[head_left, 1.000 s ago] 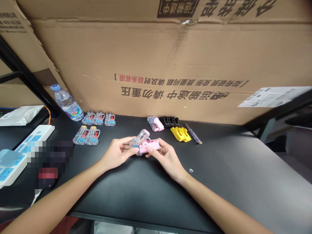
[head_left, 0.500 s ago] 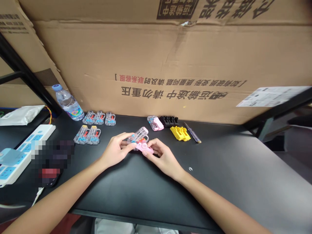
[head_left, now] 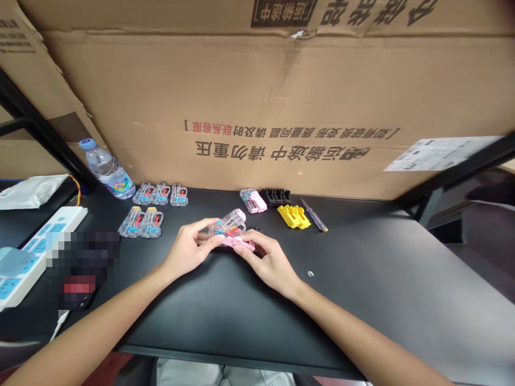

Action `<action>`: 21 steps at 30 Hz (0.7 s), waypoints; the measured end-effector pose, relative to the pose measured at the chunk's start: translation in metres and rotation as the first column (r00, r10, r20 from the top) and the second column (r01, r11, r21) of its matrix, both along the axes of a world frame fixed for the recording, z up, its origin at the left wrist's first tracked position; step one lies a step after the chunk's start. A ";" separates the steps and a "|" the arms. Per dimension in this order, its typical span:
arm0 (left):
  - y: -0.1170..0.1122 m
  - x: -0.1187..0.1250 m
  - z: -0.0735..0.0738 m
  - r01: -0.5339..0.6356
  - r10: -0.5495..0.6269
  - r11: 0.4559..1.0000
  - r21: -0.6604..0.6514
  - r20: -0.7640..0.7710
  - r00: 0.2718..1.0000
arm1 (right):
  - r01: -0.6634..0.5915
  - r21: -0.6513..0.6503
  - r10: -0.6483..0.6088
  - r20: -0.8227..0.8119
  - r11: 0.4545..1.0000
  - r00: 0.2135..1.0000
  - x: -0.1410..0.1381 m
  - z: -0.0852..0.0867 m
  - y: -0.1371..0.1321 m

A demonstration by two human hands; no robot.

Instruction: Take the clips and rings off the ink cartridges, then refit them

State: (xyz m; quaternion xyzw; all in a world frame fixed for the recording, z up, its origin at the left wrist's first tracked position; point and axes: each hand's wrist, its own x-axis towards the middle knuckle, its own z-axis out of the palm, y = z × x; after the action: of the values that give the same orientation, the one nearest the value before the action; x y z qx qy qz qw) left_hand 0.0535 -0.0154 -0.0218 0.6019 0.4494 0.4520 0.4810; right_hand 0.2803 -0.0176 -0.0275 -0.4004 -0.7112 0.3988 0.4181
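Over the middle of the black table, my left hand [head_left: 190,245] grips a clear plastic device [head_left: 230,222] with blue and red parts inside and a pink end. A pink plastic piece [head_left: 237,242] sits along the near side of the device, touching it. My right hand [head_left: 269,260] pinches the right end of this pink piece between thumb and fingers. The left thumb presses near the piece's other end. Whether the piece is latched onto the device cannot be made out. Both hands are closed.
Behind the hands lie a similar clear device with pink parts [head_left: 253,200], black pieces [head_left: 276,197], yellow pieces [head_left: 293,216] and a screwdriver [head_left: 314,215]. Several clear devices [head_left: 140,222], a bottle [head_left: 107,169] and a power strip [head_left: 44,252] are leftward. A small white crescent [head_left: 310,274] lies right.
The pink piece has turned to lie flatter against the device, and the device has tilted slightly. Both hands keep their holds. The whole view has shifted a little.
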 end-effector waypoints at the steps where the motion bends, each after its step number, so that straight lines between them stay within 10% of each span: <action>1: 0.000 0.000 0.000 -0.006 0.006 1.000 -0.006 0.008 1.000 | 0.010 0.006 -0.010 0.000 1.000 1.000 -0.001 0.001 -0.001; 13: -0.004 0.004 -0.001 -0.032 0.032 0.999 0.023 0.020 0.999 | 0.105 -0.010 -0.105 0.020 0.994 0.994 -0.005 -0.001 -0.005; 21: -0.003 0.003 -0.001 -0.037 0.041 0.998 0.059 -0.060 0.997 | 0.057 -0.255 -0.106 -0.184 0.965 0.977 -0.005 -0.002 -0.004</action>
State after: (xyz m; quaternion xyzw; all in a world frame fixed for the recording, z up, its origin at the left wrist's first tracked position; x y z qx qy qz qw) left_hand 0.0561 -0.0180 -0.0226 0.6201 0.4623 0.4556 0.4407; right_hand 0.2751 -0.0215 -0.0299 -0.4373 -0.5939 0.5047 0.4488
